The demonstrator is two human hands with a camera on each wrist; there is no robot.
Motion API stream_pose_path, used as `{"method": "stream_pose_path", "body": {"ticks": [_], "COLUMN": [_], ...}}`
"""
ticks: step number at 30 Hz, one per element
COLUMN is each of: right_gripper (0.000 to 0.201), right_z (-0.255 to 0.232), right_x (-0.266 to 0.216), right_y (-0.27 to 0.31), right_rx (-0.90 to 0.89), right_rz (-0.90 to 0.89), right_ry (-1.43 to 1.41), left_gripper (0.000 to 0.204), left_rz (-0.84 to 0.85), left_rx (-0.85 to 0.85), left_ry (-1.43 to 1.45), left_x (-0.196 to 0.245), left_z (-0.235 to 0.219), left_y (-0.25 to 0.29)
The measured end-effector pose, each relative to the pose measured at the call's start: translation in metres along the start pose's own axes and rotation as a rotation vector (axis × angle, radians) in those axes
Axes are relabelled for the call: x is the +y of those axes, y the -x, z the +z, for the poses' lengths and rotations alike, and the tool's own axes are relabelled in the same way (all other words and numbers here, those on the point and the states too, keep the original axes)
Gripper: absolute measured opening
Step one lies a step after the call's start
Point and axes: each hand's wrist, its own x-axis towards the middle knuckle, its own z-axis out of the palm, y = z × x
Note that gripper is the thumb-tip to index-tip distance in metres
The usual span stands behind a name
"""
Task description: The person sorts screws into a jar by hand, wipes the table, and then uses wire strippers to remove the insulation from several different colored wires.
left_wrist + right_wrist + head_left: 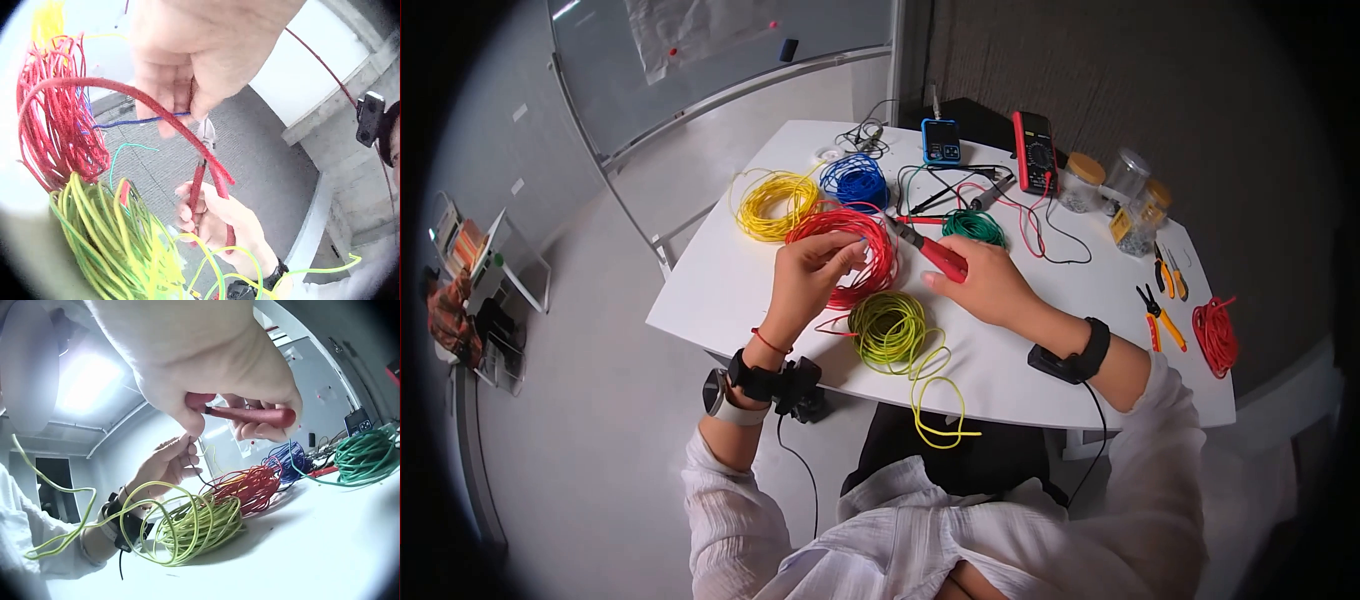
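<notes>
My left hand (812,265) hovers over the red wire coil (882,262), pinching the end of a blue wire (140,120) between thumb and fingers. Red-handled wire cutters (940,258) are gripped in my right hand (990,285), their metal head (206,132) pointing at the left fingertips. In the left wrist view the cutter handles stand spread apart, and the head is close beside the pinched blue end. A yellow-green wire coil (887,335) lies in front of the red one, its loose end hanging past the table edge. The blue wire coil (855,182) sits behind.
Yellow (750,212) and green wire coils (973,228) lie farther back. Behind them stand a small blue-framed meter (940,140) and a red multimeter (1035,150) with leads. Jars (1083,185), yellow-handled pliers (1165,325) and a red wire bundle (1215,338) occupy the right side.
</notes>
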Motion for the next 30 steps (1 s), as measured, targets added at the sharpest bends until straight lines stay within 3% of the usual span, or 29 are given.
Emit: {"method": "stream_pose_path", "body": {"ticks": [3,7,9,16,18,30], "right_gripper": [0.04,0.039,0.042,0.04,0.042,0.042], "right_z": [-0.001,0.01,0.01,0.01,0.005,0.004], "right_x": [-0.005,0.004,0.003,0.009,0.005,0.007], "right_y": [-0.005,-0.002,-0.001,0.0,0.0,0.003], "right_rx": [-0.11,-0.095,-0.205,-0.215,-0.317,-0.223], "right_rz": [0.142,0.01,0.064,0.121,0.238,0.11], "right_ry": [-0.053,-0.129,-0.178,-0.331,-0.346,-0.218], "left_gripper": [0.017,0.016,0.016,0.013,0.013,0.015], "left_rz": [0.018,0.075,0.072,0.024,0.011,0.039], "left_rx": [0.009,-0.007,0.002,0.007,0.011,-0.003], "left_ry": [0.01,-0.056,-0.032,0.033,0.036,-0.032], "left_x": [-0.003,-0.007,-0.006,-0.003,-0.003,-0.005], "left_z": [-0.001,-0.001,0.002,0.003,0.004,0.004], "left_y": [0.001,0.002,0.002,0.001,0.001,-0.003]}}
